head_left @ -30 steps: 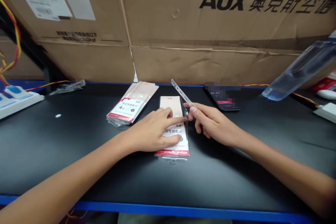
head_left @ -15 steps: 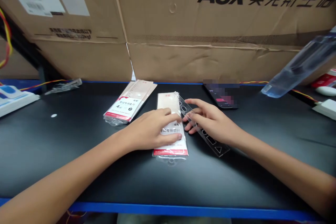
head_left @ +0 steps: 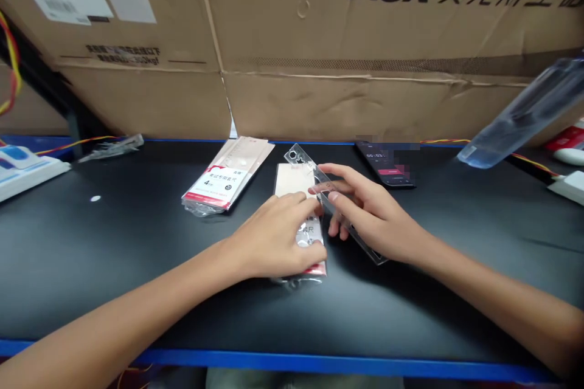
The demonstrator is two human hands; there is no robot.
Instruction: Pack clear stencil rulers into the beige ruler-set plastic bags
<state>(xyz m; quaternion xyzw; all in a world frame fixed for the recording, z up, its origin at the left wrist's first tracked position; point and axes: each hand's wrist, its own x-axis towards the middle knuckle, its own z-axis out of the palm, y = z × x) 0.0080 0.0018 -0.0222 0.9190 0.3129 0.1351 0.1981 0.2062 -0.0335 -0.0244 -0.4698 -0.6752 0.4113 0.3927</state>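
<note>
My left hand (head_left: pixel 276 236) is closed over a flat clear-plastic packet (head_left: pixel 289 181) with a white and red label, lying on the black table. Its fingers and thumb grip the packet's right edge and hide much of the label. In my right hand (head_left: pixel 378 213) is a clear plastic stencil ruler (head_left: pixel 298 157) with cut-out shapes, pinched between thumb and fingers. The ruler slants across the packet's upper right corner, its far end beyond the packet's top. Whether it touches the packet, I cannot tell.
To the left lies a stack of similar packets (head_left: pixel 223 179). A phone (head_left: pixel 385 164) showing a timer rests behind my right hand. A clear plastic sleeve (head_left: pixel 515 115) leans in at the right. Cardboard boxes (head_left: pixel 296 97) stand along the back; a white power strip (head_left: pixel 30 176) is far left.
The stencil ruler has moved up and left over the packet's top corner. My left hand has shifted slightly right, its thumb now at the packet's right edge.
</note>
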